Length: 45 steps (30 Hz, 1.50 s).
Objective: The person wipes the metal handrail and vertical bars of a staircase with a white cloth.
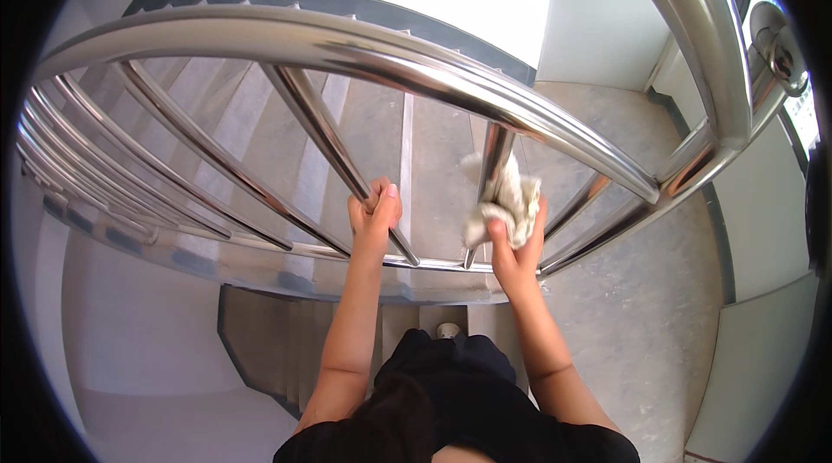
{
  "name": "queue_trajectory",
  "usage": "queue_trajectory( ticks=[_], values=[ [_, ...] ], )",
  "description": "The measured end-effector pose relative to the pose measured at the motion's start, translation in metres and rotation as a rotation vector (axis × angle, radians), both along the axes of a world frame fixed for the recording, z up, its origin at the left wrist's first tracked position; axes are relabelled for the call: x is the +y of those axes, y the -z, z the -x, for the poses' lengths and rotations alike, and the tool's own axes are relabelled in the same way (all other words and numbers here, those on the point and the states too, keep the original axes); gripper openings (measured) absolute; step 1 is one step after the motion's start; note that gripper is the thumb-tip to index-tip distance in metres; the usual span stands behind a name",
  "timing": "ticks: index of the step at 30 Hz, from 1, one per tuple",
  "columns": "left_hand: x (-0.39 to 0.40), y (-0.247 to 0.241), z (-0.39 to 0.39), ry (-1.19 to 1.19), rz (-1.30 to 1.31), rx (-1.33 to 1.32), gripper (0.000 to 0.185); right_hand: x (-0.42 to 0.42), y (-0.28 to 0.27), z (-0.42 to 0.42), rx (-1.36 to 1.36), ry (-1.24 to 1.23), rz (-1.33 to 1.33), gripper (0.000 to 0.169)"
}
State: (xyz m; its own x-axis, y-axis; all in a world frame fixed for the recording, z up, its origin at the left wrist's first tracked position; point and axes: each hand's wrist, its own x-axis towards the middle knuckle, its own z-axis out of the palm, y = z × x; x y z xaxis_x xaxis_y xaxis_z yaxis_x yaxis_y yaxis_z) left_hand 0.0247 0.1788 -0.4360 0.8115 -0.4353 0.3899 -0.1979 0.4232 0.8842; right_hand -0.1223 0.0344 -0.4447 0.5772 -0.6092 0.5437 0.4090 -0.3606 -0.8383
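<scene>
A polished metal baluster (320, 121) of the stair railing passes through my left hand (377, 208), whose fingers are closed around its lower half. My right hand (518, 255) grips a crumpled off-white cloth (504, 212), which is wrapped about the lower part of another metal baluster (496, 149) to the right. Parts of the cloth are blurred. Above both hands curves the thick, shiny handrail (390, 63). Below them the balusters meet a thin metal bottom rail (448, 264).
Stone stair treads (370, 118) show behind the railing. More balusters (195, 138) crowd the left side. A larger handrail section (705, 40) rises at the right, joining the lower one. Beyond are a pale door (601, 21) and a landing floor (624, 333).
</scene>
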Motion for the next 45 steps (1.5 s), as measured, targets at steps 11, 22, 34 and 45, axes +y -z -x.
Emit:
queue_trajectory(
  ticks=[11, 22, 34, 45],
  values=[
    [0.002, 0.056, 0.009, -0.064, -0.14, 0.059, 0.041, -0.001, 0.122, -0.024, 0.277, 0.023, 0.097, 0.047],
    [0.002, 0.084, 0.006, -0.121, -0.057, -0.007, 0.02, 0.025, 0.178, 0.015, 0.461, 0.184, -0.015, 0.046],
    [0.015, 0.119, 0.005, -0.193, -0.28, -0.321, 0.028, 0.094, -0.065, -0.064, -0.242, -0.156, -0.107, 0.057],
    [0.1, 0.023, -0.021, -1.005, -0.02, -0.726, 0.046, 0.089, -0.003, -0.099, 0.085, -0.056, 0.158, 0.052]
  ],
)
